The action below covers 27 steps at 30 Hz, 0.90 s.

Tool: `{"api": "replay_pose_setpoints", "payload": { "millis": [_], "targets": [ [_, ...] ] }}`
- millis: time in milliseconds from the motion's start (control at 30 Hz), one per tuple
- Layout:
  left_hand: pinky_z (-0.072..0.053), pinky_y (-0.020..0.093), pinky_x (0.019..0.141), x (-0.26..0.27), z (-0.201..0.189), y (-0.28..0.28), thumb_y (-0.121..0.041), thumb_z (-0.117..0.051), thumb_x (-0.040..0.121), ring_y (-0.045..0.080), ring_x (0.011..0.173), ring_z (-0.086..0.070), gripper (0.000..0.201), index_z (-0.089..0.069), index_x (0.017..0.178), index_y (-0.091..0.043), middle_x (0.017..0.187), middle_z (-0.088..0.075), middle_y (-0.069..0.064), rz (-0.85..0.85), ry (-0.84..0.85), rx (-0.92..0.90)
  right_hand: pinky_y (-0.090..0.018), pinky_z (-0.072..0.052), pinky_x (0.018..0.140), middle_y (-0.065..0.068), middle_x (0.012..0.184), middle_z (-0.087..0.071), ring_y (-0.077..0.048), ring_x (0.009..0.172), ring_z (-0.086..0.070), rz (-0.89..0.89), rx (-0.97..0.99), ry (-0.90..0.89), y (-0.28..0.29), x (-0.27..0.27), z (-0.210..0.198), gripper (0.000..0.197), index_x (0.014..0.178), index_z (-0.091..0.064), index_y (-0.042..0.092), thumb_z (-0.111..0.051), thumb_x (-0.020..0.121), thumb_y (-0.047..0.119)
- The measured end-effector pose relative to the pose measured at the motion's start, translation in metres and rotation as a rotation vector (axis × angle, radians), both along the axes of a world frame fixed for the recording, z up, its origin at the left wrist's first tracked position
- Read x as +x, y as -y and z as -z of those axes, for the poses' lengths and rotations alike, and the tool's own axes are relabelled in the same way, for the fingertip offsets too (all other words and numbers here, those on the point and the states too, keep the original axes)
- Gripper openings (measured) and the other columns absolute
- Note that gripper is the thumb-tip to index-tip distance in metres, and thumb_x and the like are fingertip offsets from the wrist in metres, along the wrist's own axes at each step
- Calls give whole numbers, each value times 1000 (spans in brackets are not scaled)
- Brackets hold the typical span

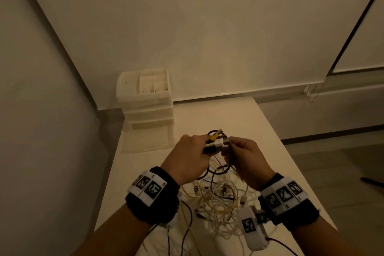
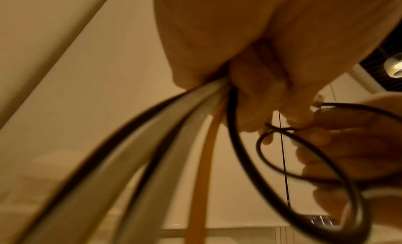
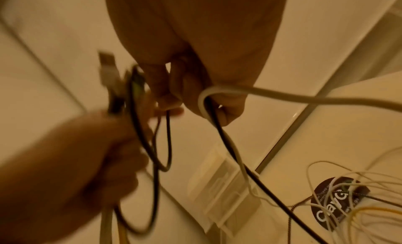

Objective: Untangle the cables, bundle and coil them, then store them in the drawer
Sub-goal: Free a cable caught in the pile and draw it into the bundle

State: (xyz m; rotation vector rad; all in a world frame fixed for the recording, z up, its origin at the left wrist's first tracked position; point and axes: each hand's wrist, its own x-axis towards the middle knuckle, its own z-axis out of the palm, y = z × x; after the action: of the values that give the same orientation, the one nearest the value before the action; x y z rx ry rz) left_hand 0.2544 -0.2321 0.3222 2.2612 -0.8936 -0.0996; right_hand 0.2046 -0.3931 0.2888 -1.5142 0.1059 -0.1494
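Note:
A tangle of white, yellow and black cables (image 1: 218,199) lies on the white table (image 1: 270,147) under both wrists. My left hand (image 1: 191,151) grips a bunch of cable ends, with a yellow plug (image 1: 214,137) and white plugs sticking out of the fist. In the left wrist view those cables (image 2: 174,127) run down from the fist. My right hand (image 1: 241,151) pinches a white USB plug (image 1: 223,141) beside the left fist. In the right wrist view a white cable (image 3: 282,94) and a black cable (image 3: 228,144) pass through its curled fingers.
A white plastic drawer unit (image 1: 145,97) stands at the table's far left corner, its lowest drawer (image 1: 148,137) pulled out toward me. A round dark sticker (image 3: 339,203) shows under the loose cables. Walls stand close on the left and behind; the floor lies to the right.

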Motion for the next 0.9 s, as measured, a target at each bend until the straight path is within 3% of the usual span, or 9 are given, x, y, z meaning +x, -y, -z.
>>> {"api": "replay_pose_setpoints", "payload": {
  "millis": [67, 133, 267, 433, 567, 667, 733, 800, 900],
  "targets": [
    [-37, 30, 54, 1, 5, 0, -35, -63, 90, 16, 59, -54, 11, -66, 82, -29, 70, -65, -1, -10, -71, -46, -24, -30, 53, -7, 56, -43, -13, 52, -33, -20, 62, -9, 9, -4, -6, 33, 72, -56, -7, -48, 98, 11],
    [-42, 34, 59, 0, 9, 2, -39, -68, 86, 19, 64, -58, 15, -68, 80, -26, 70, -66, -1, -45, -131, -141, -28, -29, 55, 1, 51, -44, -15, 53, -32, -56, 25, -10, 14, -5, -5, 33, 73, -59, -1, -51, 98, 19],
    [-44, 30, 59, -3, 10, 10, -31, -72, 85, 14, 62, -57, 8, -71, 84, -23, 69, -66, -5, -134, -95, -276, -33, -29, 58, -2, 53, -44, -17, 53, -33, -104, 61, -23, 16, -11, -4, 31, 71, -65, 9, -55, 90, 32],
    [-33, 16, 49, 2, -2, 6, -25, -74, 83, 9, 57, -53, 12, -74, 82, -12, 62, -63, -5, -158, 136, -266, -25, -39, 56, -9, 70, -53, -13, 55, -44, -232, 47, 9, 14, -21, -4, 21, 70, -65, 14, -58, 90, 13],
    [-36, 10, 50, 4, -22, 1, -18, -73, 85, -5, 55, -54, 7, -75, 87, -12, 65, -65, -5, -338, 152, -394, -27, -47, 60, -8, 65, -55, -16, 58, -51, -321, -281, -16, 15, -17, 16, 18, 81, -62, 3, -55, 95, 13],
    [-35, 11, 49, 21, -52, -15, -24, -69, 88, 4, 52, -49, 10, -69, 82, -17, 63, -59, -10, -612, 162, -583, -39, -50, 66, -4, 65, -54, -15, 60, -53, -358, -439, -141, 19, -23, 58, 24, 74, -54, 14, -51, 97, 19],
    [-40, 13, 57, 37, -73, -32, -27, -67, 90, 7, 61, -57, 17, -73, 90, -11, 74, -67, -4, -697, 238, -719, -46, -50, 70, -1, 62, -50, -14, 57, -49, -293, -491, -160, 21, -32, 82, 34, 68, -48, 17, -46, 101, 24],
    [-43, 21, 65, 43, -79, -44, -29, -67, 90, 10, 73, -61, 22, -73, 94, -8, 82, -68, -2, -700, 282, -693, -45, -46, 67, 3, 60, -45, -14, 57, -44, -218, -503, -130, 20, -38, 90, 39, 65, -44, 19, -41, 101, 34],
    [-39, 17, 57, 42, -61, -44, -31, -69, 88, 11, 68, -57, 21, -68, 92, -11, 75, -62, -7, -680, 219, -505, -30, -35, 61, 8, 59, -38, -8, 54, -36, -136, -462, -95, 13, -32, 85, 39, 65, -40, 21, -36, 94, 47]
  ]
}}
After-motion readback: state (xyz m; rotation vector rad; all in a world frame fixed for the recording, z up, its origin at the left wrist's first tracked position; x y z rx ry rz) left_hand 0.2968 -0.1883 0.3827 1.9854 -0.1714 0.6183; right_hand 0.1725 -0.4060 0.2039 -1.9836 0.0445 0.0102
